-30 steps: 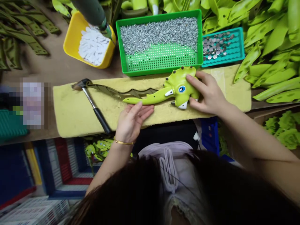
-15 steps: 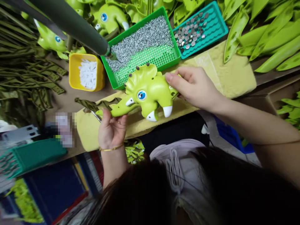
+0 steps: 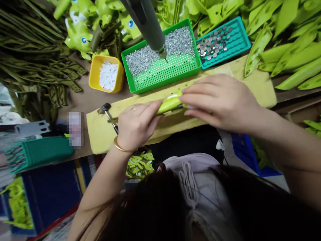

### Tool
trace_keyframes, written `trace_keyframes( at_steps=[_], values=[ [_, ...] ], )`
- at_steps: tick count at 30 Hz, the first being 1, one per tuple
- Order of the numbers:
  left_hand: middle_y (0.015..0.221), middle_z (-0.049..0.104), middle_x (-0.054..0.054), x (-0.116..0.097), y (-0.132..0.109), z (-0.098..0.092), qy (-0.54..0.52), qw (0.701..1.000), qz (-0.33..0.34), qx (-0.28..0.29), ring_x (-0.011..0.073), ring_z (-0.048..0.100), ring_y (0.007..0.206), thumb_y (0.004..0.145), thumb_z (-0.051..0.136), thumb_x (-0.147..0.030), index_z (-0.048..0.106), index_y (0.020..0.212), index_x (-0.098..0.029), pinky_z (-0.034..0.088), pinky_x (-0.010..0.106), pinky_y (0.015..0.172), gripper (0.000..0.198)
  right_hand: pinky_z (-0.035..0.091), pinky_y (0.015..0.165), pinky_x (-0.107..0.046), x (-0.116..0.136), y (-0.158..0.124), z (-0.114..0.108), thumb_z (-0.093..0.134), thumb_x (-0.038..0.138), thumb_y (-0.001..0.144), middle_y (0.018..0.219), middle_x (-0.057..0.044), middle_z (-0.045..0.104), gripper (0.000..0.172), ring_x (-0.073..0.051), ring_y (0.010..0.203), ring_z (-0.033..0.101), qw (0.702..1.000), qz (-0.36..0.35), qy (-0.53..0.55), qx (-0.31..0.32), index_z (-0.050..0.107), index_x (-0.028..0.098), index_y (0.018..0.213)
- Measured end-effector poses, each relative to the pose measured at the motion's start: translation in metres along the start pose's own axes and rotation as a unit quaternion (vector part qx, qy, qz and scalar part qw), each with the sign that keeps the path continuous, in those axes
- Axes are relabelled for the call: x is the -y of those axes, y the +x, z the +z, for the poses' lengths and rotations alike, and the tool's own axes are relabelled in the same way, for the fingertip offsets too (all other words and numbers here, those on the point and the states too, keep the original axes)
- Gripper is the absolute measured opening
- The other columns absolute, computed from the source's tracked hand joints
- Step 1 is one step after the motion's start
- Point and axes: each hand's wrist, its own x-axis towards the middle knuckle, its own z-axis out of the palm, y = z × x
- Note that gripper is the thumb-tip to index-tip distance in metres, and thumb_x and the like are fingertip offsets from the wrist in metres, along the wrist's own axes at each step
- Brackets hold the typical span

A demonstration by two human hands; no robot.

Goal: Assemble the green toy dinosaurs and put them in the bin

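Both hands grip a lime-green plastic toy dinosaur (image 3: 170, 103) above the yellow padded strip (image 3: 100, 135). It is turned nearly edge-on, so its face is hidden. My left hand (image 3: 136, 122) is closed round the left end. My right hand (image 3: 217, 100) closes over the other end and covers much of the toy. Beside my left wrist lies a metal-shafted tool with a dark head, like a small hammer (image 3: 108, 115). A powered screwdriver (image 3: 151, 28) hangs beyond the hands, its tip over the green tray (image 3: 163, 85) of small silvery screws.
A yellow tub (image 3: 94, 78) holds white pieces. Metal discs lie in a teal tray (image 3: 242, 40). Green toy parts (image 3: 291, 50) are heaped right and behind, dark olive strips (image 3: 55, 77) at left. A blue bin (image 3: 243, 155) stands low at right.
The toy has turned from showing its eye side to nearly edge-on. My left hand has moved right, closer to my right hand. The hammer-like tool's head is now uncovered.
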Motion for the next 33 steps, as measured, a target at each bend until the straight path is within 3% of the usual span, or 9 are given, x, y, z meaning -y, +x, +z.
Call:
trace_keyframes(
  at_steps=[2,4,7,10,13,18,21,27,33],
  values=[
    [0.113,0.07,0.008,-0.001,0.006,-0.003,-0.009,1.0,-0.004,0.0,0.0312,0.062,0.109,0.072,0.077,-0.029,0.071,0.113,-0.025,0.041,0.045,0.105,0.041,0.053,0.093,-0.049,-0.009,-0.004,-0.003,0.048,0.041,0.094,0.117,0.0,0.07,0.029,-0.024,0.109,0.065,0.999,0.037,0.036,0.012,0.062,0.033,0.118],
    [0.109,0.072,0.008,0.0,0.006,-0.006,-0.021,1.0,0.014,-0.016,0.0292,0.066,0.103,0.076,0.073,-0.031,0.071,0.111,-0.024,0.046,0.041,0.1,0.036,0.048,0.099,-0.052,-0.013,-0.002,-0.004,0.05,0.043,0.092,0.118,0.0,0.069,0.03,-0.026,0.113,0.063,0.995,0.083,0.047,0.002,0.062,0.034,0.119],
    [0.111,0.072,0.009,-0.003,0.007,-0.005,-0.012,0.997,0.077,-0.028,0.0264,0.068,0.102,0.082,0.068,-0.032,0.07,0.113,-0.022,0.051,0.037,0.094,0.033,0.04,0.104,-0.057,-0.003,0.014,0.004,0.055,0.043,0.089,0.124,-0.007,0.066,0.038,-0.03,0.118,0.058,0.998,0.064,0.01,-0.003,0.061,0.027,0.123],
    [0.119,0.07,0.011,-0.013,0.01,0.0,0.063,0.978,0.188,-0.063,0.0251,0.068,0.107,0.087,0.063,-0.028,0.064,0.121,-0.017,0.054,0.036,0.092,0.035,0.049,0.086,-0.045,0.017,0.034,0.023,0.05,0.042,0.092,0.106,-0.013,0.07,0.037,-0.027,0.1,0.062,1.0,0.003,0.008,-0.003,0.065,0.015,0.112],
    [0.113,0.071,0.014,-0.021,0.013,0.001,0.123,0.948,0.271,-0.111,0.0229,0.071,0.099,0.089,0.061,-0.02,0.061,0.121,-0.013,0.056,0.032,0.086,0.034,0.049,0.068,-0.033,0.026,0.047,0.04,0.047,0.039,0.094,0.084,-0.009,0.07,0.033,-0.02,0.08,0.061,0.998,-0.018,0.031,-0.057,0.068,0.013,0.098],
    [0.098,0.075,0.011,-0.022,0.014,-0.009,0.153,0.927,0.302,-0.158,0.0212,0.072,0.079,0.084,0.067,-0.014,0.061,0.116,-0.013,0.055,0.03,0.072,0.032,0.05,0.067,-0.028,0.025,0.051,0.044,0.053,0.034,0.093,0.083,-0.006,0.072,0.027,-0.015,0.075,0.062,0.986,-0.059,0.038,-0.154,0.069,0.012,0.097],
    [0.101,0.074,0.011,-0.017,0.013,-0.019,0.164,0.927,0.309,-0.136,0.0217,0.072,0.082,0.085,0.066,-0.015,0.059,0.121,-0.014,0.054,0.03,0.074,0.037,0.051,0.071,-0.027,0.022,0.052,0.037,0.055,0.033,0.092,0.085,-0.006,0.073,0.026,-0.014,0.077,0.063,0.978,-0.097,0.022,-0.185,0.069,0.011,0.099],
    [0.099,0.074,0.011,-0.007,0.018,-0.03,0.14,0.939,0.294,-0.112,0.0191,0.072,0.082,0.091,0.059,-0.019,0.059,0.116,-0.011,0.054,0.028,0.076,0.026,0.046,0.065,-0.028,0.006,0.058,0.028,0.057,0.035,0.091,0.085,-0.005,0.072,0.026,-0.015,0.076,0.061,0.988,-0.08,0.004,-0.131,0.068,0.013,0.099],
    [0.106,0.073,0.012,-0.008,0.03,-0.027,0.119,0.931,0.331,-0.098,0.0171,0.069,0.093,0.091,0.056,-0.012,0.057,0.12,-0.008,0.052,0.027,0.082,0.029,0.049,0.067,-0.029,0.025,0.061,0.023,0.057,0.033,0.09,0.084,-0.004,0.073,0.025,-0.015,0.078,0.061,0.989,-0.1,-0.031,-0.109,0.067,0.012,0.1]
  ],
)
